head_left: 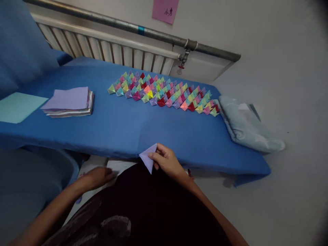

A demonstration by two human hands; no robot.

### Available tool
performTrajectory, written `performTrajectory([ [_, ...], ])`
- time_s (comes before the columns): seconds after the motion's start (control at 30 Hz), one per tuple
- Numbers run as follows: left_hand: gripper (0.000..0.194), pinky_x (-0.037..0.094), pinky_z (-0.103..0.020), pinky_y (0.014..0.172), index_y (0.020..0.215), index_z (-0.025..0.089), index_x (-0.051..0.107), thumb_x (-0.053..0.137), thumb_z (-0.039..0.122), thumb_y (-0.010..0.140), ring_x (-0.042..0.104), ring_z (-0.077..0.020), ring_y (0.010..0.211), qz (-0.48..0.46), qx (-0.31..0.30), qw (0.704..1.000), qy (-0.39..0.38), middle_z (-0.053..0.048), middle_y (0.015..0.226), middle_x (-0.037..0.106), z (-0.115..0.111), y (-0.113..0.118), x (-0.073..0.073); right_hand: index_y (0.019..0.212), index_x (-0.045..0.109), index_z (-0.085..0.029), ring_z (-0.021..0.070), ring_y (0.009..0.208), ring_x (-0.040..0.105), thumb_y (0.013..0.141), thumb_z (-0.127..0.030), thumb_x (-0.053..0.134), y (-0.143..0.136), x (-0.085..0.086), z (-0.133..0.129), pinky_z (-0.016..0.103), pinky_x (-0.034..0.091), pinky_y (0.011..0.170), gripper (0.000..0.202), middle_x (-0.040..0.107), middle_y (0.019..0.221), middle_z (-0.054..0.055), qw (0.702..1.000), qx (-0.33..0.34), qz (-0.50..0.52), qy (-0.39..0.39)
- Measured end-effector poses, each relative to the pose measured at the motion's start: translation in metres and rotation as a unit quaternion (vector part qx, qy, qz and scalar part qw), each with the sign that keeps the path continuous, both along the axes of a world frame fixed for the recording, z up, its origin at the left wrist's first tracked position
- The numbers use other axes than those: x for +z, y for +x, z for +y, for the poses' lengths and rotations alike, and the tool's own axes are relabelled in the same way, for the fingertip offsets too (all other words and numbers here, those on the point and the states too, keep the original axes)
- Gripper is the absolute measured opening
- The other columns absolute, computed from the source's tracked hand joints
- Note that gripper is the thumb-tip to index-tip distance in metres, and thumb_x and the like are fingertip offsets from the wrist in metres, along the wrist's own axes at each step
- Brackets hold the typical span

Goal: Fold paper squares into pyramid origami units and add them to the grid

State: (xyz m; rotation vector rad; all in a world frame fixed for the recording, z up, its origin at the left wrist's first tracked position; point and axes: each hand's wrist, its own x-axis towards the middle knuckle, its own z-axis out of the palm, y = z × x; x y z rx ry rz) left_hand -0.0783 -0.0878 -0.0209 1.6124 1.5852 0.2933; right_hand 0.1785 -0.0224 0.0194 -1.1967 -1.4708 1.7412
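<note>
Between the thumb and fingers of my right hand (164,159) is a folded lavender paper (148,158), triangular in outline, held over the near edge of the blue-covered table (112,126). My left hand (101,177) is lower and to the left, near my dark shirt, slightly smeared; its fingers look bent, and whether they hold anything cannot be made out. Beyond the hands, rows of small folded paper pieces (161,92) in many colours stand close together on the table.
A stack of paper sheets (70,99) with lavender on top lies at the left, beside a mint-green sheet (22,106). A folded pale blanket (246,124) rests at the right end. A radiator (107,49) stands behind.
</note>
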Motion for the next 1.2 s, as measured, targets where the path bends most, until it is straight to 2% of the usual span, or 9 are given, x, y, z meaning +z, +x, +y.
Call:
performTrajectory([
  [0.03, 0.04, 0.046, -0.027, 0.061, 0.065, 0.017, 0.061, 0.06, 0.048, 0.09, 0.056, -0.0143, 0.06, -0.01, -0.014, 1.0, -0.013, 0.003, 0.06, 0.057, 0.006, 0.007, 0.006, 0.077, 0.053, -0.021, 0.0057, 0.046, 0.04, 0.079, -0.034, 0.062, 0.0, 0.001, 0.0, 0.021, 0.03, 0.047, 0.015, 0.049, 0.058, -0.009, 1.0, -0.004, 0.004, 0.006],
  [0.07, 0.042, 0.043, -0.026, 0.06, 0.066, 0.019, 0.061, 0.057, 0.052, 0.09, 0.055, -0.0147, 0.061, -0.043, -0.014, 0.999, -0.006, 0.003, 0.06, 0.055, 0.013, 0.016, 0.015, 0.076, 0.053, -0.021, 0.0056, 0.046, 0.04, 0.079, -0.034, 0.062, -0.001, 0.003, 0.0, 0.021, 0.03, 0.046, 0.016, 0.05, 0.059, -0.009, 1.0, -0.007, 0.009, 0.012],
  [0.17, 0.041, 0.048, -0.029, 0.071, 0.099, 0.021, 0.067, 0.059, 0.058, 0.084, 0.062, -0.0187, 0.082, -0.206, 0.064, 0.976, 0.014, -0.001, 0.086, 0.068, 0.032, 0.047, 0.044, 0.076, 0.053, -0.021, 0.0057, 0.047, 0.041, 0.079, -0.034, 0.063, -0.001, 0.006, -0.001, 0.021, 0.03, 0.046, 0.017, 0.051, 0.061, -0.008, 0.999, -0.015, 0.022, 0.027],
  [0.27, 0.041, 0.051, -0.029, 0.07, 0.091, 0.018, 0.067, 0.071, 0.055, 0.074, 0.063, -0.0169, 0.076, -0.304, 0.098, 0.947, -0.037, -0.002, 0.083, 0.069, 0.043, 0.071, 0.056, 0.077, 0.054, -0.021, 0.0059, 0.049, 0.042, 0.08, -0.035, 0.065, 0.001, 0.007, -0.002, 0.021, 0.031, 0.046, 0.018, 0.052, 0.062, -0.007, 0.998, -0.024, 0.036, 0.039],
  [0.37, 0.035, 0.051, -0.027, 0.066, 0.079, 0.017, 0.067, 0.077, 0.05, 0.071, 0.061, -0.013, 0.065, -0.352, 0.113, 0.926, -0.074, 0.0, 0.07, 0.067, 0.044, 0.079, 0.052, 0.077, 0.055, -0.02, 0.0062, 0.052, 0.044, 0.079, -0.038, 0.068, 0.003, 0.004, -0.003, 0.021, 0.034, 0.048, 0.022, 0.053, 0.064, -0.007, 0.997, -0.032, 0.053, 0.041],
  [0.57, 0.034, 0.052, -0.021, 0.061, 0.07, 0.016, 0.068, 0.087, 0.045, 0.064, 0.062, -0.0095, 0.056, -0.443, 0.16, 0.875, -0.109, 0.001, 0.059, 0.069, 0.042, 0.072, 0.042, 0.085, 0.059, -0.02, 0.0067, 0.05, 0.047, 0.082, -0.043, 0.068, 0.004, 0.004, -0.003, 0.021, 0.037, 0.047, 0.024, 0.056, 0.063, -0.006, 0.997, -0.005, 0.078, 0.025],
  [0.7, 0.038, 0.053, -0.02, 0.056, 0.065, 0.016, 0.068, 0.092, 0.044, 0.06, 0.063, -0.0096, 0.05, -0.518, 0.16, 0.827, -0.148, 0.0, 0.057, 0.069, 0.042, 0.067, 0.038, 0.089, 0.061, -0.02, 0.0086, 0.054, 0.053, 0.084, -0.045, 0.063, 0.003, 0.006, 0.0, 0.021, 0.039, 0.046, 0.025, 0.061, 0.068, -0.003, 0.993, -0.022, 0.117, 0.006],
  [0.8, 0.037, 0.053, -0.02, 0.054, 0.065, 0.015, 0.069, 0.094, 0.041, 0.058, 0.063, -0.0098, 0.048, -0.547, 0.15, 0.805, -0.173, 0.0, 0.058, 0.07, 0.042, 0.064, 0.034, 0.089, 0.063, -0.02, 0.0075, 0.053, 0.052, 0.084, -0.043, 0.064, 0.001, 0.008, -0.001, 0.021, 0.039, 0.047, 0.024, 0.061, 0.068, -0.004, 0.993, -0.002, 0.122, 0.005],
  [1.2, 0.035, 0.054, -0.021, 0.056, 0.065, 0.016, 0.071, 0.095, 0.04, 0.058, 0.064, -0.0107, 0.052, -0.559, 0.122, 0.794, -0.208, 0.0, 0.06, 0.07, 0.041, 0.064, 0.024, 0.092, 0.063, -0.02, 0.0068, 0.05, 0.05, 0.086, -0.041, 0.065, 0.003, 0.016, -0.004, 0.021, 0.038, 0.048, 0.022, 0.059, 0.062, -0.006, 0.992, 0.02, 0.122, -0.003],
])
